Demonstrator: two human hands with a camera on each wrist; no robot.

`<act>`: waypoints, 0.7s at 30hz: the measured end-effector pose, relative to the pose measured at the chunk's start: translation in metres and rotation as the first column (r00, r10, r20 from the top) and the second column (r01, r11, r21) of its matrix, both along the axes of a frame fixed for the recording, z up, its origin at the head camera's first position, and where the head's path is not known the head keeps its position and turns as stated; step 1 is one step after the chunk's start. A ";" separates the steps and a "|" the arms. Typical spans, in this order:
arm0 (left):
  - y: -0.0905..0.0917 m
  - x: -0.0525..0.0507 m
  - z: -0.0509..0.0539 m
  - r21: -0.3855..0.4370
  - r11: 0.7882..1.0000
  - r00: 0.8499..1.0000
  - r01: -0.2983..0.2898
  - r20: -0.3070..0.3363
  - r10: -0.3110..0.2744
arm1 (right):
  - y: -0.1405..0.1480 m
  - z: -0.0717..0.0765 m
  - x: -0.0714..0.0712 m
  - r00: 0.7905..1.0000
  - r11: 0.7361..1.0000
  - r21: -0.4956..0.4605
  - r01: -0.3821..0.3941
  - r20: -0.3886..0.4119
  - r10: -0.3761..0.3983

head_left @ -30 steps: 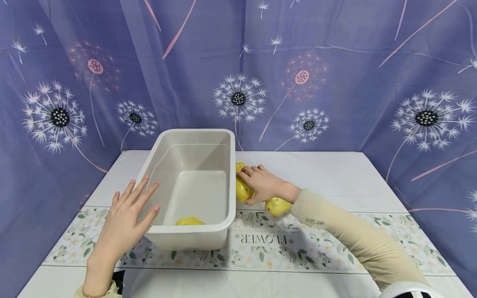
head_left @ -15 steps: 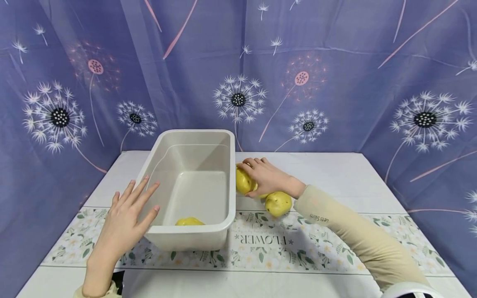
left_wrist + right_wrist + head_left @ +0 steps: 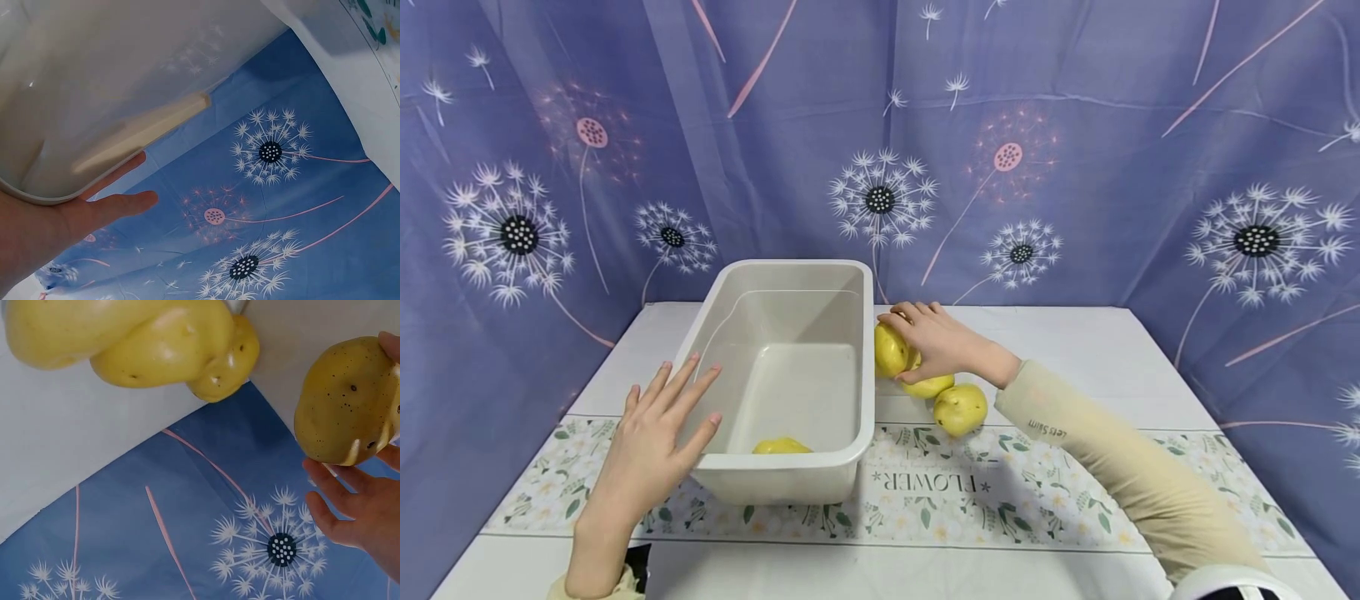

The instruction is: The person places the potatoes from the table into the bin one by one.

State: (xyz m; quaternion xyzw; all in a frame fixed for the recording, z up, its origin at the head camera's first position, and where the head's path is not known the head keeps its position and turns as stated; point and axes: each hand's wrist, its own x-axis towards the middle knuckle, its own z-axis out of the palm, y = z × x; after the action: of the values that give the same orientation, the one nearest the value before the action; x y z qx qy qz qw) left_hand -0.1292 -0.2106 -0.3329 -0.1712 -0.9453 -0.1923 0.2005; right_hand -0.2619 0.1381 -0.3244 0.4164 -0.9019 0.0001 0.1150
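Note:
My right hand (image 3: 951,343) grips a yellow potato (image 3: 891,350) just beyond the right wall of a grey-white plastic bin (image 3: 778,485). In the right wrist view the fingers and thumb curl round this potato (image 3: 344,403), held apart from the others. Two more potatoes lie close by, one potato (image 3: 932,386) partly under the hand and another potato (image 3: 961,410) nearer me. Inside the bin a further potato (image 3: 782,447) shows only its top above the front rim. My left hand (image 3: 651,442) rests against the bin's left rim, fingers spread and straight; the left wrist view shows its thumb beside the rim.
A white table (image 3: 1037,350) carries a floral printed strip (image 3: 1045,492) with the word FLOWER. Purple-blue curtains (image 3: 1075,150) with dandelion prints enclose the back and both sides. In the right wrist view, several potatoes (image 3: 162,347) cluster at the upper left.
My right hand has raised the gripped potato upward and slightly away from me along the bin's right wall, uncovering the potatoes beneath and behind it. The left hand and bin have stayed put.

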 end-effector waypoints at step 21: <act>0.001 0.002 0.002 0.001 1.000 1.000 0.000 -0.010 0.000 | 0.000 0.025 -0.009 1.000 1.000 0.002 0.009 -0.001 -0.009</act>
State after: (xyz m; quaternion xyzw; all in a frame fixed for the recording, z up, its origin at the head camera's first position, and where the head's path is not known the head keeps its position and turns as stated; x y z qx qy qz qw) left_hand -0.1274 -0.2096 -0.3312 -0.1724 -0.9441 -0.1918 0.2054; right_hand -0.2712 0.1381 -0.2990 0.4124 -0.9037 -0.0018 0.1150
